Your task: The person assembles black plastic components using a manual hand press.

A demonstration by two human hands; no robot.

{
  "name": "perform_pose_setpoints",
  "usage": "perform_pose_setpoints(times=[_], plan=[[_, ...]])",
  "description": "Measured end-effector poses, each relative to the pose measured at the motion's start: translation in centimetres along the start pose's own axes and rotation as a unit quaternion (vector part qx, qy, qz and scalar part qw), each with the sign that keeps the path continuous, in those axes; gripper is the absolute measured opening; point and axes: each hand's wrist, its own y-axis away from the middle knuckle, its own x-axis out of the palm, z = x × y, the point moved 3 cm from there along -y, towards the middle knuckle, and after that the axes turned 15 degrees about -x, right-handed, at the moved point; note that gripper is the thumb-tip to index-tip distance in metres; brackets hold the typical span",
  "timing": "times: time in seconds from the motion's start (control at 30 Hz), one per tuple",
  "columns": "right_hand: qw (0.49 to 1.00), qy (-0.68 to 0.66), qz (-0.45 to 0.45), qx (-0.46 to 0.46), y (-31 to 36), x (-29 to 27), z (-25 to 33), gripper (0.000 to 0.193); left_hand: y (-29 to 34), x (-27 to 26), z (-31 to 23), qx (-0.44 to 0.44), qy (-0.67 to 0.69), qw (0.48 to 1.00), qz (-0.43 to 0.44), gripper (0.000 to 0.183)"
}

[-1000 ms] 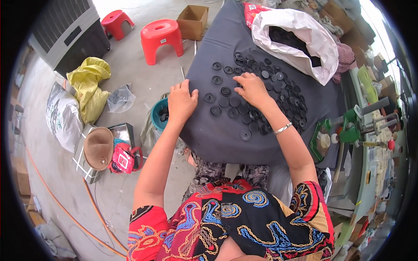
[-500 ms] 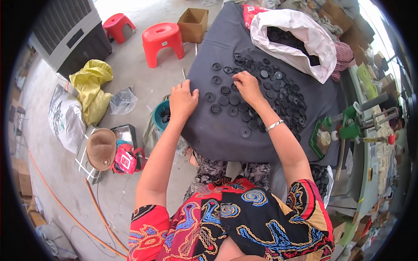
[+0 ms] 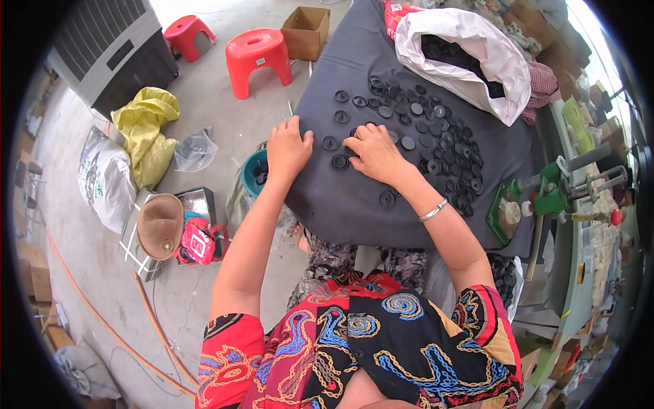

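Note:
Many round black plastic discs [image 3: 443,144], some with raised rims and a centre hole, lie scattered and heaped on a table with a dark grey cloth [image 3: 334,211]. My right hand [image 3: 376,154], a silver bangle on its wrist, is spread palm down over several discs near the left of the heap. Its fingertips touch discs and cover part of them. Along the table's left edge rests my left hand [image 3: 289,150], fingers stretched out and nothing visible in it. Just beyond that edge, below it, a teal bowl [image 3: 249,174] holds some black pieces.
An open white sack [image 3: 507,61] of black discs lies at the table's far right. A green metal hand press [image 3: 507,211] stands on the right side. Red stools [image 3: 257,54], a cardboard box [image 3: 305,31], an air cooler [image 3: 102,48] and a yellow sack [image 3: 143,129] are on the floor.
My right hand has come left and nearer to me, going from bunched fingers to a spread palm over the discs. Discs lying there are now covered. My left hand stays at the edge.

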Motion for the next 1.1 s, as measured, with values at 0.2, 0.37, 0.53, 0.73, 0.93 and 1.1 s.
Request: perform_pose_setpoints(times=[0.2,0.37,0.53,0.73,0.93,1.1], plan=[[0.997,0.046,-0.025,-0.064,-0.9,0.5,1.2,0.009,-0.1,0.2,0.3,-0.001,-0.004,1.0,-0.003,0.044],[0.996,0.019,-0.06,-0.064,-1.7,1.0,1.1,0.004,0.0,0.2,0.1,-0.001,-0.006,1.0,-0.011,0.043],[0.993,-0.09,-0.07,-0.015,-1.6,1.5,0.3,0.007,0.1,0.0,0.1,0.002,-0.003,1.0,-0.009,0.045],[0.979,-0.084,-0.185,0.012,-0.2,-0.4,-1.2,0.012,-0.2,0.4,0.0,-0.011,-0.013,1.0,0.013,0.046],[0.996,-0.033,-0.077,0.041,4.1,-3.5,0.7,0.007,-0.3,0.4,0.6,-0.007,-0.006,1.0,0.005,0.046],[0.993,0.105,-0.042,-0.012,5.0,-1.5,4.0,0.009,-0.2,0.4,0.1,0.004,-0.014,1.0,0.006,0.045]])
